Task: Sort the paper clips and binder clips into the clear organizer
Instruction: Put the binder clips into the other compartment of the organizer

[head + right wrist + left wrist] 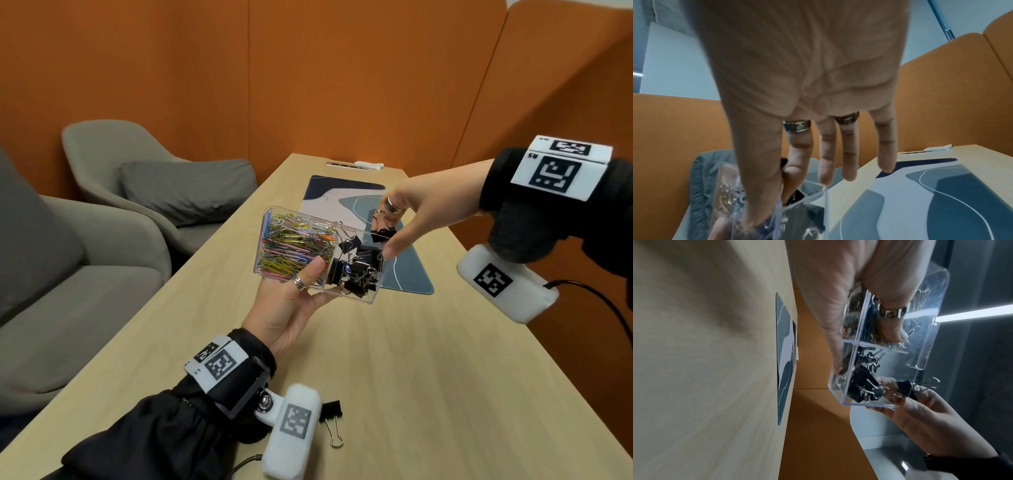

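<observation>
My left hand (308,286) holds the clear organizer (370,294) up above the table, thumb hooked over its near wall and fingers underneath. Coloured paper clips (291,243) fill its left compartment; black binder clips (356,274) lie in the right one. My right hand (385,236) pinches a black binder clip (383,233) between thumb and forefinger just over the right compartment. In the left wrist view the pinched binder clip (905,388) sits at the organizer's (925,344) open end. One more binder clip (332,411) lies on the table by my left wrist.
A blue and white desk mat (407,274) lies on the wooden table (428,377) under and behind the organizer. A silver strip and a white object (368,165) sit at the far end. Grey armchairs (102,212) stand left; orange partition walls surround.
</observation>
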Action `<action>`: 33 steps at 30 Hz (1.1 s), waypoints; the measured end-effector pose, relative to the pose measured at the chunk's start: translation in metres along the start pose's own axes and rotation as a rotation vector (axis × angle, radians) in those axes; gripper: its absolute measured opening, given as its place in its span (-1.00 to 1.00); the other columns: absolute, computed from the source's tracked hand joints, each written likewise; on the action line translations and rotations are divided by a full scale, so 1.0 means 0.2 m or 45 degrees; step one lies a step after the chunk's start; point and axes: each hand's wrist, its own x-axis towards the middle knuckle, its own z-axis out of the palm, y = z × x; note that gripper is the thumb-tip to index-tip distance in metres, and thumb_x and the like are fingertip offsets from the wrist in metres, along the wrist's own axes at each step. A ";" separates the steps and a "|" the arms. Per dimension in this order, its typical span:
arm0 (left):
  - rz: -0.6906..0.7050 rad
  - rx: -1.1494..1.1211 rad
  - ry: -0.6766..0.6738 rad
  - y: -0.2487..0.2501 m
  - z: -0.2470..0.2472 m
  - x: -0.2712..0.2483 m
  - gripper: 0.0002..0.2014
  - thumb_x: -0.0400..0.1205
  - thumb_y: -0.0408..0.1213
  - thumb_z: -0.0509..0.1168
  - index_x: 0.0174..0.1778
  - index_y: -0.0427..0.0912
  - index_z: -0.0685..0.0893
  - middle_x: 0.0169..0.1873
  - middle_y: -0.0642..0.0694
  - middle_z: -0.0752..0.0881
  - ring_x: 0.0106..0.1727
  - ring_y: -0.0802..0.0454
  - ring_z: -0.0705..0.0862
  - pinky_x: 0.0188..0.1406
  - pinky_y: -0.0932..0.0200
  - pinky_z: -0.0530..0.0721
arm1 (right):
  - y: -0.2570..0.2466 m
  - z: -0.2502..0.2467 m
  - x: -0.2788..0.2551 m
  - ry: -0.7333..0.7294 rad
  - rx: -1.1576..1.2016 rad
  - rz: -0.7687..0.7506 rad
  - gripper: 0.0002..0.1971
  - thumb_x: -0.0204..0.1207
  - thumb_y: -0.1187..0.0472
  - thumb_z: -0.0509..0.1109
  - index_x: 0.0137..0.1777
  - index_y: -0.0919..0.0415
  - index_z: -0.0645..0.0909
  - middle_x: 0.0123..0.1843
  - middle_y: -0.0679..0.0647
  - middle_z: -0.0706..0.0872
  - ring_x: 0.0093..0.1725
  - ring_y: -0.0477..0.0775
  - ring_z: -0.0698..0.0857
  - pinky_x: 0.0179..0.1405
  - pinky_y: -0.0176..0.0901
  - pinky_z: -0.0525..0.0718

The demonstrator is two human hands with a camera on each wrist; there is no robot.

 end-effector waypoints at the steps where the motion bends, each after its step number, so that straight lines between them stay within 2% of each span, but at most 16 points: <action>1: -0.002 0.001 0.005 0.00 0.00 0.00 -0.50 0.47 -0.50 0.36 0.35 -0.22 0.50 0.15 -0.19 0.74 0.11 -0.13 0.74 -0.03 -0.24 0.74 | 0.01 0.00 0.00 -0.004 0.029 -0.003 -0.54 0.31 -0.18 0.50 0.10 0.08 0.63 -0.03 -0.12 0.74 0.00 0.03 0.66 0.11 -0.16 0.62; 3: -0.004 0.011 0.013 0.00 0.00 0.00 -0.46 0.45 -0.49 0.35 0.38 -0.23 0.48 0.17 -0.20 0.72 0.12 -0.14 0.73 0.02 -0.28 0.71 | 0.01 -0.01 -0.01 -0.006 0.058 -0.024 -0.60 0.27 -0.18 0.52 0.01 0.03 0.65 0.01 -0.04 0.76 0.07 0.07 0.67 0.19 -0.09 0.58; 5: -0.005 0.015 0.016 0.00 0.00 0.00 -0.45 0.47 -0.50 0.38 0.39 -0.24 0.47 0.19 -0.21 0.71 0.14 -0.16 0.72 0.06 -0.32 0.68 | 0.01 -0.01 -0.01 -0.007 0.080 -0.059 -0.70 0.24 -0.16 0.54 -0.15 0.01 0.69 -0.06 0.02 0.78 -0.02 0.07 0.65 0.12 -0.09 0.59; 6: -0.006 0.016 0.016 0.00 0.00 0.00 -0.46 0.47 -0.49 0.37 0.39 -0.23 0.48 0.20 -0.22 0.71 0.14 -0.16 0.72 0.07 -0.32 0.67 | 0.02 -0.01 -0.01 -0.014 0.097 -0.079 -0.73 0.24 -0.15 0.55 -0.21 0.00 0.70 -0.16 -0.01 0.77 -0.11 0.02 0.63 0.04 -0.12 0.60; 8: -0.007 0.013 0.018 0.00 0.00 0.00 -0.50 0.47 -0.49 0.37 0.35 -0.22 0.50 0.20 -0.23 0.71 0.13 -0.16 0.72 0.07 -0.32 0.68 | 0.02 -0.02 0.00 -0.034 0.128 -0.112 -0.77 0.22 -0.12 0.55 -0.29 0.00 0.70 -0.38 -0.15 0.69 -0.31 -0.16 0.56 -0.21 -0.33 0.58; 10: -0.003 0.011 0.017 0.00 0.00 0.00 -0.51 0.47 -0.49 0.36 0.34 -0.22 0.51 0.20 -0.23 0.71 0.13 -0.16 0.72 0.08 -0.32 0.67 | 0.02 -0.03 0.01 -0.040 0.152 -0.127 -0.77 0.18 -0.11 0.55 -0.31 0.01 0.70 -0.47 -0.19 0.64 -0.44 -0.26 0.52 -0.38 -0.47 0.51; 12: 0.000 0.004 0.012 0.00 0.00 0.00 -0.50 0.46 -0.48 0.35 0.35 -0.22 0.51 0.19 -0.21 0.71 0.14 -0.16 0.71 0.09 -0.32 0.66 | 0.03 -0.04 0.01 -0.033 0.197 -0.138 -0.75 0.12 -0.11 0.55 -0.31 0.03 0.71 -0.44 -0.15 0.67 -0.40 -0.24 0.57 -0.35 -0.42 0.56; 15: 0.000 -0.014 -0.005 0.00 0.00 0.00 -0.53 0.45 -0.47 0.33 0.31 -0.19 0.54 0.16 -0.18 0.73 0.14 -0.15 0.71 0.07 -0.30 0.68 | 0.06 -0.07 -0.01 0.033 0.309 -0.136 -0.71 0.10 -0.08 0.54 -0.28 0.09 0.72 -0.33 -0.01 0.71 -0.30 -0.11 0.62 -0.26 -0.38 0.65; 18: -0.004 -0.011 -0.018 0.00 0.00 0.00 -0.54 0.42 -0.46 0.34 0.26 -0.16 0.56 0.14 -0.17 0.74 0.13 -0.14 0.71 0.05 -0.31 0.69 | 0.05 -0.10 -0.01 0.269 0.407 -0.165 -0.67 0.11 -0.08 0.53 -0.24 0.15 0.73 -0.34 0.00 0.71 -0.33 -0.12 0.61 -0.31 -0.44 0.64; 20: -0.009 -0.009 -0.033 0.00 0.00 0.00 -0.50 0.37 -0.48 0.47 0.23 -0.15 0.59 0.14 -0.19 0.73 0.14 -0.17 0.69 -0.01 -0.29 0.72 | 0.02 -0.10 0.02 0.420 0.474 -0.200 -0.61 0.14 -0.07 0.54 -0.18 0.24 0.73 -0.31 0.05 0.73 -0.33 -0.11 0.61 -0.23 -0.32 0.66; 23: -0.022 -0.022 -0.055 0.02 0.01 -0.01 -0.29 0.19 -0.36 0.66 0.27 -0.16 0.58 0.20 -0.24 0.70 0.17 -0.21 0.67 -0.10 -0.22 0.74 | -0.07 -0.07 0.09 0.503 0.483 -0.266 -0.71 0.32 0.04 0.55 -0.12 0.27 0.74 -0.34 -0.02 0.71 -0.39 -0.21 0.60 -0.25 -0.37 0.68; 25: -0.028 -0.035 -0.073 0.03 0.01 -0.01 -0.17 0.12 -0.28 0.70 0.33 -0.18 0.54 0.23 -0.25 0.69 0.18 -0.21 0.69 -0.10 -0.20 0.73 | -0.12 -0.05 0.14 0.535 0.442 -0.313 -0.80 0.41 0.11 0.52 -0.10 0.24 0.75 -0.32 -0.01 0.72 -0.39 -0.20 0.60 -0.25 -0.35 0.68; 29: -0.023 -0.046 -0.108 0.05 0.01 -0.02 -0.17 0.11 -0.25 0.70 0.32 -0.17 0.54 0.24 -0.24 0.69 0.18 -0.20 0.70 -0.07 -0.21 0.73 | -0.18 0.00 0.19 0.656 0.396 -0.357 -0.88 0.38 0.14 0.57 -0.21 0.17 0.74 -0.35 -0.09 0.74 -0.36 -0.18 0.65 -0.19 -0.33 0.68; 33: -0.026 -0.038 -0.117 0.06 0.01 -0.02 -0.21 0.11 -0.23 0.70 0.28 -0.15 0.59 0.25 -0.22 0.69 0.18 -0.17 0.70 -0.04 -0.21 0.74 | -0.19 0.02 0.20 0.615 0.339 -0.395 -0.88 0.41 0.11 0.54 -0.18 0.16 0.77 -0.38 -0.23 0.68 -0.45 -0.37 0.59 -0.31 -0.55 0.56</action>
